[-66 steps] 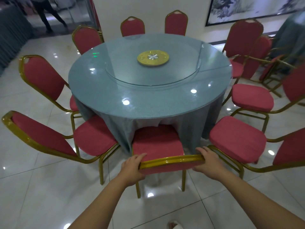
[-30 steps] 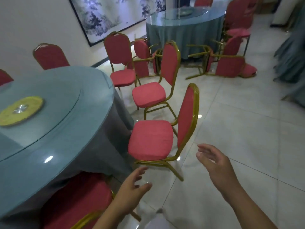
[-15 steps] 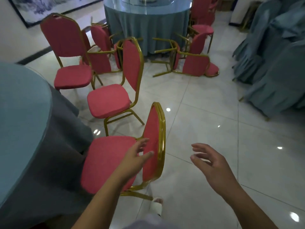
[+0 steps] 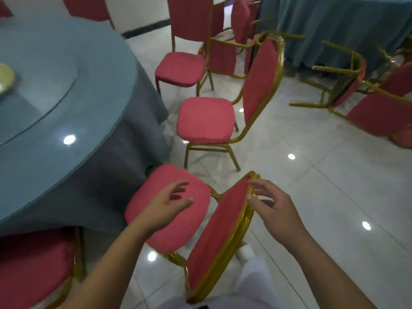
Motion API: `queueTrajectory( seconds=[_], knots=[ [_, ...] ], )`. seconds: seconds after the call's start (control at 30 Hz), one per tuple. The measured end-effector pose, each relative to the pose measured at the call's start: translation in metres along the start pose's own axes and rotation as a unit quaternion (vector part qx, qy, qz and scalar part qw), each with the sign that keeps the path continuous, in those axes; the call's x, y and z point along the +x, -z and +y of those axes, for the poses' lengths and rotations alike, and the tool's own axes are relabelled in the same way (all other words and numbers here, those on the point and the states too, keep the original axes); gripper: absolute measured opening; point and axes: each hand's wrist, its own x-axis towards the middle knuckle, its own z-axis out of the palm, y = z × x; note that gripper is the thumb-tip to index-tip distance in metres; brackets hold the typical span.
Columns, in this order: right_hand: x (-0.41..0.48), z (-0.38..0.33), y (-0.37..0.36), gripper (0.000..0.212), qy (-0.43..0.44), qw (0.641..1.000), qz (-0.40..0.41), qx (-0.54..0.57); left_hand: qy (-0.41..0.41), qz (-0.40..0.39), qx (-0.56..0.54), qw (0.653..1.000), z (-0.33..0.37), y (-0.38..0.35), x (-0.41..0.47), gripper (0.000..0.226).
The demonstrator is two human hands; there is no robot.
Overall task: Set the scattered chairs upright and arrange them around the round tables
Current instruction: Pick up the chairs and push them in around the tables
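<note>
Since 0.5 s ago the right hand [image 4: 276,210] has reached the gold top rim of the nearest chair [image 4: 218,230], thumb tip on it, fingers loosely bent, not wrapped round; the left hand [image 4: 165,208] is spread over its seat, holding nothing; that chair stands upright beside the round table [image 4: 55,90]; toppled chairs [image 4: 379,112] lie by the far table [image 4: 334,30].
</note>
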Motion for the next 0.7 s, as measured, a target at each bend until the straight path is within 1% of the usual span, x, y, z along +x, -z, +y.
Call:
queueTrajectory(
  seconds=[0.07, 0.13, 0.23, 0.27, 0.33, 0.37, 0.4, 0.43, 0.47, 0.5, 0.53, 0.6, 0.67, 0.7],
  knots=[
    [0.036, 0.002, 0.009, 0.026, 0.027, 0.996, -0.088, -0.019, 0.044, 0.048, -0.028, 0.997, -0.003, -0.009, -0.012, 0.045],
    [0.068, 0.003, 0.017, 0.024, 0.057, 0.981, -0.18, -0.047, 0.088, 0.086, -0.058, 0.991, -0.004, -0.029, -0.03, 0.043],
    [0.101, 0.005, 0.024, 0.022, 0.134, 0.946, -0.263, -0.132, 0.147, 0.129, -0.095, 0.976, -0.004, -0.067, -0.067, 0.044],
    [0.111, 0.011, 0.025, 0.021, 0.159, 0.933, -0.276, -0.169, 0.158, 0.134, -0.098, 0.973, -0.006, -0.081, -0.08, 0.049],
    [0.131, 0.024, 0.024, 0.023, 0.186, 0.897, -0.308, -0.256, 0.178, 0.117, -0.126, 0.969, -0.01, -0.11, -0.103, 0.059],
    [0.138, 0.029, 0.023, 0.03, 0.189, 0.873, -0.331, -0.305, 0.189, 0.096, -0.151, 0.966, -0.011, -0.125, -0.112, 0.061],
    [0.144, 0.033, 0.024, 0.041, 0.193, 0.848, -0.355, -0.343, 0.192, 0.076, -0.16, 0.965, -0.011, -0.139, -0.12, 0.062],
    [0.148, 0.036, 0.027, 0.055, 0.201, 0.828, -0.376, -0.364, 0.186, 0.078, -0.137, 0.97, -0.012, -0.153, -0.127, 0.065],
    [0.152, 0.039, 0.03, 0.064, 0.212, 0.809, -0.398, -0.377, 0.182, 0.108, -0.085, 0.974, -0.015, -0.166, -0.132, 0.067],
    [0.154, 0.043, 0.035, 0.065, 0.223, 0.789, -0.422, -0.387, 0.182, 0.152, -0.028, 0.971, -0.019, -0.178, -0.134, 0.069],
    [0.157, 0.045, 0.039, 0.061, 0.232, 0.77, -0.444, -0.395, 0.181, 0.198, 0.021, 0.963, -0.021, -0.187, -0.132, 0.069],
    [0.159, 0.045, 0.047, 0.058, 0.252, 0.738, -0.472, -0.411, 0.189, 0.28, 0.068, 0.939, -0.025, -0.197, -0.124, 0.06],
    [0.161, 0.046, 0.044, 0.058, 0.279, 0.725, -0.461, -0.429, 0.224, 0.323, 0.073, 0.916, -0.031, -0.197, -0.117, 0.048],
    [0.159, 0.046, 0.041, 0.052, 0.29, 0.731, -0.445, -0.428, 0.24, 0.328, 0.075, 0.911, -0.033, -0.197, -0.117, 0.046]
  ],
)
